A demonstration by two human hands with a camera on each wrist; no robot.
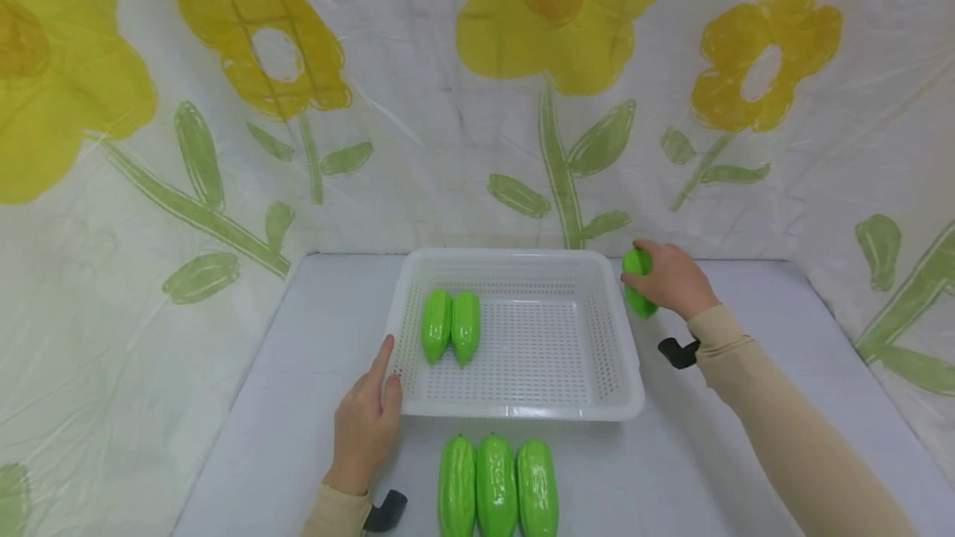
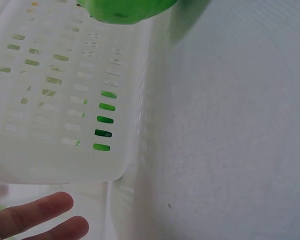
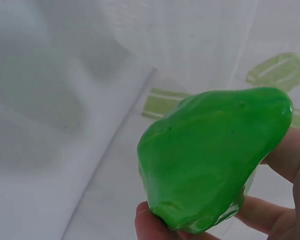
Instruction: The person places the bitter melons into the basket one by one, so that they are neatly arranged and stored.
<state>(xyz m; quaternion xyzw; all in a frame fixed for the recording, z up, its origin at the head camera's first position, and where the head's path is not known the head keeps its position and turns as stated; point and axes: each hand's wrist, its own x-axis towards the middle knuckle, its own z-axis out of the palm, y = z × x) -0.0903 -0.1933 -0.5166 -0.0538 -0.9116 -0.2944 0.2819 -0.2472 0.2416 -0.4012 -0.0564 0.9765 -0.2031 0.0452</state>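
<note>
My right hand (image 1: 675,280) grips a glossy green, ridged, elongated toy vegetable (image 1: 637,282) just beyond the right rim of a white perforated plastic basket (image 1: 522,414). Close up in the right wrist view, fingers and thumb pinch this vegetable (image 3: 210,155) at its sides. Two similar green vegetables (image 1: 436,326) lie side by side at the left inside the basket. At the basket's left side, my left hand (image 1: 366,425) has its fingers extended, fingertips right at the rim; two of its fingers (image 2: 35,215) show by the basket wall (image 2: 50,150).
Three more green vegetables (image 1: 496,487) lie in a row on the white table (image 1: 298,355) in front of the basket. Behind and at both sides hangs a white curtain (image 1: 418,147) painted with yellow flowers. Each wrist wears a black strap piece (image 1: 679,353).
</note>
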